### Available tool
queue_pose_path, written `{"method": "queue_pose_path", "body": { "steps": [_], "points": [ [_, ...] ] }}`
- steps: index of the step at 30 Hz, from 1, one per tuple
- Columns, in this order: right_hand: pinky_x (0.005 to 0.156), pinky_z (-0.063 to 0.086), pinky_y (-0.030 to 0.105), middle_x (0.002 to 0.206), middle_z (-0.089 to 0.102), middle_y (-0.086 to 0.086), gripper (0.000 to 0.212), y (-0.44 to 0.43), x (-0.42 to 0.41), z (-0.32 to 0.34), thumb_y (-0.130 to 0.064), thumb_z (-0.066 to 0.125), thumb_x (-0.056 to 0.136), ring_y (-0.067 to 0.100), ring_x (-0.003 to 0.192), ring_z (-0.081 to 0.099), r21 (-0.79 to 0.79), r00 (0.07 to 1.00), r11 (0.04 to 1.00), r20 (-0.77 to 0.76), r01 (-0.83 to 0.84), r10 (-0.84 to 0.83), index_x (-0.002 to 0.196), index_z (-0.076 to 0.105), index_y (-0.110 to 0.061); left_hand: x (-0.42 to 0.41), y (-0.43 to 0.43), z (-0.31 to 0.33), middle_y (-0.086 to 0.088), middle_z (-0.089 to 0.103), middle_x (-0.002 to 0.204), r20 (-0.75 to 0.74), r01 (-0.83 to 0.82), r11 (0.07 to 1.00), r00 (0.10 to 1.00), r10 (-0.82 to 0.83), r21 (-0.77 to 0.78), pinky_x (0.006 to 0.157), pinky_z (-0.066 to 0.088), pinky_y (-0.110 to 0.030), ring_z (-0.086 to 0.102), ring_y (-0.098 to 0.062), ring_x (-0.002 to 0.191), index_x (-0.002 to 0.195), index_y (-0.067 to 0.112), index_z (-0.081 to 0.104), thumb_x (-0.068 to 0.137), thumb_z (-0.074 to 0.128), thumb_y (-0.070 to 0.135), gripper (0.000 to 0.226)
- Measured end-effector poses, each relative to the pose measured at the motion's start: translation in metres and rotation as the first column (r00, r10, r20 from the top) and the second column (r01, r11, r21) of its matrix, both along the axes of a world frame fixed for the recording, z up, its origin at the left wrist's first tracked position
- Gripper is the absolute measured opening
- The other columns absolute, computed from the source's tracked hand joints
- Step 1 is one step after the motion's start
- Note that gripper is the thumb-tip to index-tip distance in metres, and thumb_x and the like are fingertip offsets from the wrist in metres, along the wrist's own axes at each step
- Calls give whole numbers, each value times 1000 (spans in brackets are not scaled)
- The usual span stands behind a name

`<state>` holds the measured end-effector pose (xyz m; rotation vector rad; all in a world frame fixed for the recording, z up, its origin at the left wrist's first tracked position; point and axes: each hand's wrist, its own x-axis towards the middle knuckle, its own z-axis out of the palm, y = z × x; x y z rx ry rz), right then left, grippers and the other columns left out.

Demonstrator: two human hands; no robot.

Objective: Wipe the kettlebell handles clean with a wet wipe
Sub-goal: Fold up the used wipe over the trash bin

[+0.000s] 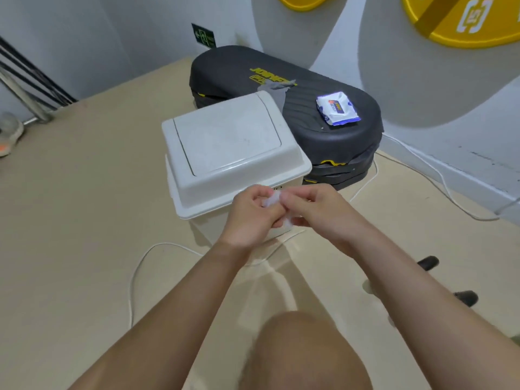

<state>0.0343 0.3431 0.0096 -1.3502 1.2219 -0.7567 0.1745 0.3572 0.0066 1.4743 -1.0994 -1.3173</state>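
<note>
A crumpled white wet wipe (271, 199) is bunched between both hands in front of a white lidded bin (225, 142). My left hand (251, 218) grips the wipe with curled fingers, and my right hand (315, 209) pinches its other side, fingertips meeting the left hand's. A white and blue pack of wet wipes (337, 108) lies on the black step platform (309, 130) behind the bin. No kettlebell is clearly in view; two dark rounded shapes (429, 263) show at the right, behind my right forearm.
A white cable (140, 266) loops over the beige floor around the bin. A grey cloth (277, 90) lies on the platform. A shoe (9, 133) and a metal rack foot sit at far left. Yellow discs (461, 26) hang on the wall. My knee (304, 350) is below.
</note>
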Motion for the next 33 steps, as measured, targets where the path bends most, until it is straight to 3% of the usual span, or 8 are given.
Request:
{"method": "queue_pose_path", "body": {
  "steps": [3, 5, 7, 9, 15, 22, 26, 33],
  "points": [
    [83, 56, 42, 89, 73, 5, 21, -27, 13, 9, -5, 62, 85, 15, 70, 62, -98, 982, 979, -46, 177, -182, 101, 74, -9, 24, -21, 16, -5, 66, 92, 77, 150, 989, 986, -148, -18, 84, 54, -30, 62, -12, 78, 112, 10, 62, 78, 71, 7, 35],
    [72, 57, 37, 82, 69, 4, 17, -45, 20, 17, -1, 62, 82, 13, 63, 59, -122, 967, 960, -19, 250, -254, 92, 73, -11, 45, -45, 24, 4, 64, 107, 405, 167, 980, 908, -110, -108, 84, 48, -21, 60, -10, 95, 114, 20, 63, 82, 65, 13, 33],
    [57, 51, 27, 78, 65, 1, 15, -61, 26, 25, -2, 63, 81, 12, 60, 57, -161, 961, 952, -55, 261, -273, 84, 70, -15, 68, -75, 30, 5, 59, 120, 835, 254, 947, 549, 24, -194, 87, 45, -26, 52, -18, 112, 118, 23, 62, 90, 53, 20, 30],
    [57, 45, 24, 78, 64, -3, 15, -75, 34, 29, -6, 63, 79, 14, 70, 60, -224, 954, 942, -111, 250, -279, 81, 68, -19, 87, -100, 28, -2, 56, 111, 977, 386, 908, 187, 99, -166, 77, 45, -37, 49, -28, 106, 106, 17, 63, 92, 46, 17, 23],
    [72, 39, 19, 99, 57, -3, 19, -103, 66, 40, -4, 60, 84, 14, 90, 53, -501, 886, 858, -343, 108, -312, 81, 69, -20, 105, -129, 24, -5, 45, 110, 961, 530, 846, -196, 197, -65, 73, 35, -35, 40, -28, 101, 94, 21, 72, 82, 55, 14, 21],
    [76, 39, 23, 103, 55, 7, 18, -117, 106, 24, -8, 54, 89, 21, 90, 55, -618, 820, 772, -513, -147, -255, 96, 71, -9, 116, -140, 33, -7, 42, 126, 927, 574, 814, -252, 278, -88, 84, 40, -39, 37, -30, 115, 105, 22, 71, 92, 52, 27, 24],
    [103, 34, 45, 115, 60, 8, 32, -121, 125, 5, -30, 42, 95, 32, 135, 38, -198, 490, 864, -869, -464, 64, 115, 63, -17, 121, -142, 32, -9, 40, 129, 913, 576, 815, -299, 276, -58, 83, 41, -38, 38, -31, 115, 108, 20, 68, 92, 52, 28, 25],
    [81, 42, 44, 110, 50, 5, 25, -118, 122, 4, -30, 51, 90, 25, 99, 48, -444, 658, 843, -737, -303, -152, 111, 49, -17, 123, -135, 30, -8, 41, 126, 939, 616, 783, -214, 271, -85, 85, 41, -39, 37, -29, 115, 110, 21, 68, 87, 56, 24, 26]
  ]
}}
